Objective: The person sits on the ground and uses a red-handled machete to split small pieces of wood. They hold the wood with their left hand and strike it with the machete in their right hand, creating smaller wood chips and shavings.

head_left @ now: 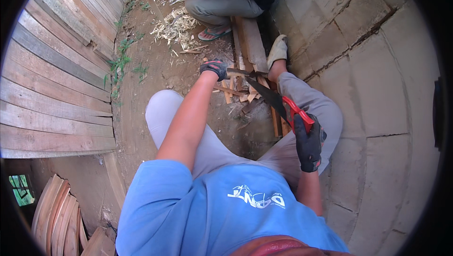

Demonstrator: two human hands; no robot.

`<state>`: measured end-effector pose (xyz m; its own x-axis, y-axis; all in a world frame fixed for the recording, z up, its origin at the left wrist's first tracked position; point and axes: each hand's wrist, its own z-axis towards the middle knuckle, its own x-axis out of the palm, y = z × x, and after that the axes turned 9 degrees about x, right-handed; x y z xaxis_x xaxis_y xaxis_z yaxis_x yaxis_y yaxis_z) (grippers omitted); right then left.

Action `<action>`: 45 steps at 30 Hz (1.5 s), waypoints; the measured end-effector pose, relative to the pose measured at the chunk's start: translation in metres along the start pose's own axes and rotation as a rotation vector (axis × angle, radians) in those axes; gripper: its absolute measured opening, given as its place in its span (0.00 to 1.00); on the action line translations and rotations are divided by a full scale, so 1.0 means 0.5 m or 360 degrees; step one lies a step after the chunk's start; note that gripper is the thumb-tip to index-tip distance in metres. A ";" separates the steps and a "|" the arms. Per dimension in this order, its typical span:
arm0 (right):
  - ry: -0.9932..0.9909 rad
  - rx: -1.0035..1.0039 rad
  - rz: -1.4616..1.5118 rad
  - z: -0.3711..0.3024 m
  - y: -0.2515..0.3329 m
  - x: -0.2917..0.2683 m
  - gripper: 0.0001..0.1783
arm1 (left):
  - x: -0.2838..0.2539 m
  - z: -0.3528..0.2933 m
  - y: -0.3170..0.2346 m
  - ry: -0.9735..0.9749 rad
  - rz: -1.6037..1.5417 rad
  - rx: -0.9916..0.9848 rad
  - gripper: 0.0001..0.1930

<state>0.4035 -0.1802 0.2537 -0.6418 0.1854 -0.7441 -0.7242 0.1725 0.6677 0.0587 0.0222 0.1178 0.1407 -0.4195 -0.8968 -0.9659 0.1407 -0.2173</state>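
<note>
In my right hand (309, 143), gloved in black, is the red handle of a handsaw (270, 96). Its dark blade slants up and left, and the tip reaches close to a narrow strip of wood (236, 72). My left hand (214, 68), in a black and red glove, is closed round the near end of that strip, which extends right toward a thick timber beam (251, 43). Whether the saw teeth touch the wood cannot be made out. Short wood offcuts (231, 88) lie on the ground under and beside the strip.
Ahead, another person (226, 1) squats by the beam with one hand on an upright board. Wood shavings (177, 28) cover the dirt near that person's foot. A plank wall (56, 90) bounds the left and a block wall (363, 90) the right. Curved boards (59, 213) lean at lower left.
</note>
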 end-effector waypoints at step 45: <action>0.0181 -0.0378 0.0017 -0.010 -0.095 0.107 0.11 | 0.046 0.046 0.070 -0.0114 0.0581 -0.0222 0.19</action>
<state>0.4022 -0.1833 0.1819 -0.6642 0.0738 -0.7439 -0.7476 -0.0632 0.6611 0.0332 0.0380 0.0808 -0.2072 -0.3003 -0.9311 -0.9748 0.1437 0.1706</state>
